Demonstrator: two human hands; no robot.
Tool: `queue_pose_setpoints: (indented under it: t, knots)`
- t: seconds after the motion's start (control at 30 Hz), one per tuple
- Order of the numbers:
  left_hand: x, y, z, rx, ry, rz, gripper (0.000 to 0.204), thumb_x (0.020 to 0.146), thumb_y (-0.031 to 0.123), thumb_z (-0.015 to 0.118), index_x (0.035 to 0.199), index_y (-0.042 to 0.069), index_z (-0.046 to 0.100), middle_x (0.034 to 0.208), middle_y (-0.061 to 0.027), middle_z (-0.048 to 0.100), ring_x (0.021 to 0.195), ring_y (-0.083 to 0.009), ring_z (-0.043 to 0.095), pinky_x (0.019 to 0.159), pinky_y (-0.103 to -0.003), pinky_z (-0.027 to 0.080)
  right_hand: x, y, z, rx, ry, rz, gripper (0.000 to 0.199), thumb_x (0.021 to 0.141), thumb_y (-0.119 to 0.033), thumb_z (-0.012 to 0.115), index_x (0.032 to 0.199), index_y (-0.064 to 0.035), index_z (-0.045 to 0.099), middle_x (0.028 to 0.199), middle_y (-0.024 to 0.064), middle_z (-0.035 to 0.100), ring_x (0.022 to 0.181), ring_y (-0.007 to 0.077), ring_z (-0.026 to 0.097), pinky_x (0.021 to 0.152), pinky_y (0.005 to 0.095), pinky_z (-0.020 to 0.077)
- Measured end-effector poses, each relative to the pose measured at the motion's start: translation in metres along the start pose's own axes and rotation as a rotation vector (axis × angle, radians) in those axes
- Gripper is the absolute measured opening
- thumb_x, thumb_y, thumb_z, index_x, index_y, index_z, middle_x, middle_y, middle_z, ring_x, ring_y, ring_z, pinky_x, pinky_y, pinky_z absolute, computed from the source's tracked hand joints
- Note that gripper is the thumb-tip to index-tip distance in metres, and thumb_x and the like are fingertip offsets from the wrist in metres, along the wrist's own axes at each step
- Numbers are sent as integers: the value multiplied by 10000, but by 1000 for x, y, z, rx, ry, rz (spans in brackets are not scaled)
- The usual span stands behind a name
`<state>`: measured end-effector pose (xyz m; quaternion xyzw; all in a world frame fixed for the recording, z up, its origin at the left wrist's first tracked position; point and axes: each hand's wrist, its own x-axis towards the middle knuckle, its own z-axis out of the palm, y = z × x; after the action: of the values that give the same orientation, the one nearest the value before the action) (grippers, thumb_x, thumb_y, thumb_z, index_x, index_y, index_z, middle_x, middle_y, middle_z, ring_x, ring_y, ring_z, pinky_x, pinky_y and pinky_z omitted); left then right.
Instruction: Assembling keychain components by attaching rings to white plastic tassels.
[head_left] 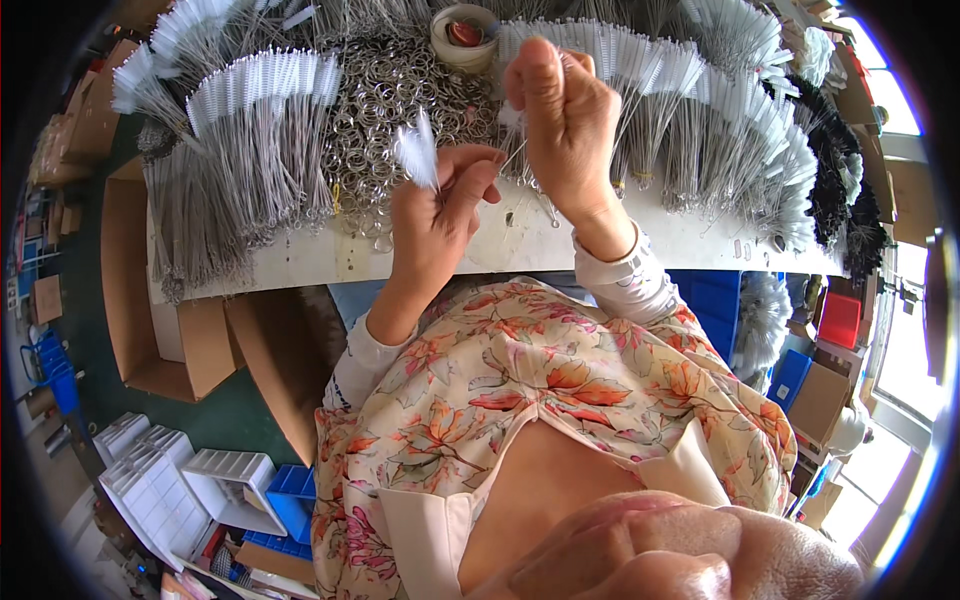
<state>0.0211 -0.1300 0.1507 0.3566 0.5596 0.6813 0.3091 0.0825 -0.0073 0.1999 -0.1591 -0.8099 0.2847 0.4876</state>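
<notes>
My left hand is closed on a small wire brush with white bristles. Its bristle head sticks up beside the thumb, and the stem is mostly hidden in the fingers. Close by on the right, my right hand is raised over the table with its fingers curled tight. A thin wire spans the short gap between the two hands. What lies inside the right fist is hidden. Behind the left hand, a heap of metal rings covers the middle of the table.
Bundles of white-bristled wire brushes lie left of the rings, with more brush bundles to the right. A round white tub stands behind. Black brushes lie at the table's right end. A cardboard box stands below left.
</notes>
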Motion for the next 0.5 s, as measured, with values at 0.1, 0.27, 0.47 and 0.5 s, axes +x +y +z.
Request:
queue_pose_setpoints:
  t: [0.1, 0.27, 0.47, 0.5]
  knots:
    - [0, -14, -2, 125, 49, 222, 139, 908, 113, 534, 954, 8, 611, 649, 5, 539, 443, 5, 337, 405, -154, 245, 4, -2, -2, 28, -16, 108, 469, 966, -348, 381, 640, -43, 523, 538, 22, 463, 528, 153, 403, 575, 269, 376]
    - [8, -20, -1, 94, 80, 87, 114, 892, 91, 546, 930, 11, 619, 640, 3, 546, 451, -4, 365, 411, -168, 271, -2, 6, 6, -74, 61, -7, 451, 959, -340, 409, 636, -47, 525, 538, 25, 465, 572, 139, 431, 610, 292, 384]
    - [0, -18, -1, 27, 80, 7, 107, 889, 61, 527, 954, 1, 588, 681, -28, 568, 484, -27, 434, 411, -180, 348, 2, -2, -16, 366, -355, 439, 277, 883, -257, 581, 823, 11, 614, 674, 87, 619, 695, 116, 572, 587, 287, 457]
    - [-4, -20, -2, -38, 42, 61, 122, 893, 54, 514, 983, -11, 565, 738, -49, 569, 505, -41, 458, 424, -187, 382, -3, 5, -20, 336, -489, 298, 278, 889, -249, 570, 846, 23, 612, 715, 97, 632, 707, 127, 584, 614, 288, 469]
